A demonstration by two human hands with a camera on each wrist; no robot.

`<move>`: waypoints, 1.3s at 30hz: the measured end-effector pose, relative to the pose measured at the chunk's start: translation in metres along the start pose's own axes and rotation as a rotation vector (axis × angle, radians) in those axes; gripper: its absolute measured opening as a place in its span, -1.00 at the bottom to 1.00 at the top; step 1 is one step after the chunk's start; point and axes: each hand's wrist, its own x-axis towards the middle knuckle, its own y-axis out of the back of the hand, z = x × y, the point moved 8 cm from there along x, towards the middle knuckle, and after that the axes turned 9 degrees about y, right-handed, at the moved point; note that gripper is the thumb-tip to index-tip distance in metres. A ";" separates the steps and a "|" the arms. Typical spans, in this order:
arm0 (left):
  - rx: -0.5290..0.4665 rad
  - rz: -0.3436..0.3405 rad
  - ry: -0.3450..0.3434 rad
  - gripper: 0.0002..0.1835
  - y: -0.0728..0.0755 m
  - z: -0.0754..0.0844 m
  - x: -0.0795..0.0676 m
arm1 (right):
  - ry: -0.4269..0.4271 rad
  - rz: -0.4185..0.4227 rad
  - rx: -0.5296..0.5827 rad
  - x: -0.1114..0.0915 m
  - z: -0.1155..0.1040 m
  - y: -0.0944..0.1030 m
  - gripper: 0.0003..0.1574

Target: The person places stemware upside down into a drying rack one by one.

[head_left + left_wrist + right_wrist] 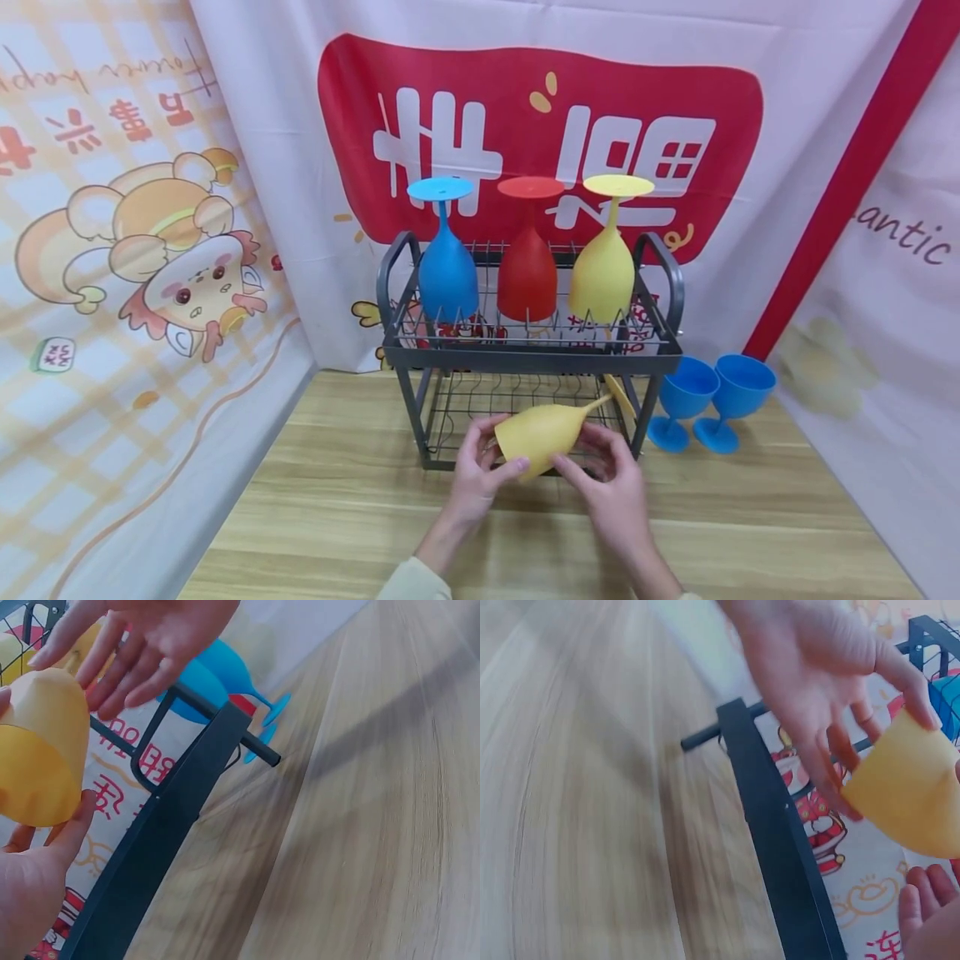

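Wood-grained tabletop [300, 533] stretches between printed hangings [266, 83], two upright blue goblets [742, 390] standing beside the dark rack [525, 360]. On its upper tier you have three inverted goblets [527, 275]: blue, red, yellow. Before the lower tier, your left hand [477, 473] clamps the tilted yellow goblet [542, 431], mouth leftward, while your right hand [617, 492] touches it by thumb, fingers apart.

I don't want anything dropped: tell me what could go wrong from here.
The tilted cup might slip, since the left hand grips it near its mouth. Its foot seems close to the rack and could catch on it. A bump there might also topple the upturned cups standing on top.
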 end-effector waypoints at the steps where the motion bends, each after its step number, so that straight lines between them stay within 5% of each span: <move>1: -0.012 0.006 0.002 -0.19 -0.001 -0.001 0.000 | -0.045 -0.014 0.047 0.000 0.003 -0.003 -0.12; 6: -0.047 0.017 0.019 -0.17 -0.004 -0.003 -0.002 | -0.202 -0.060 0.157 0.001 0.012 -0.016 0.03; 11: -0.042 0.015 0.044 -0.17 -0.004 -0.007 -0.004 | -0.259 -0.087 0.252 -0.001 0.018 -0.025 0.03; 21: -0.005 -0.063 0.076 -0.11 -0.006 -0.015 -0.009 | -0.227 -0.079 0.301 -0.006 0.029 -0.028 -0.01; 26: 0.060 -0.073 0.033 -0.15 -0.005 -0.017 -0.010 | -0.203 -0.027 0.261 -0.005 0.034 -0.019 -0.05; 29: 0.083 -0.005 -0.025 -0.25 0.004 -0.012 -0.011 | -0.182 -0.021 0.202 -0.002 0.035 -0.011 -0.03; 39: 0.183 0.385 -0.299 -0.49 0.059 0.036 -0.026 | -0.115 -0.051 -0.016 0.011 0.042 0.014 0.06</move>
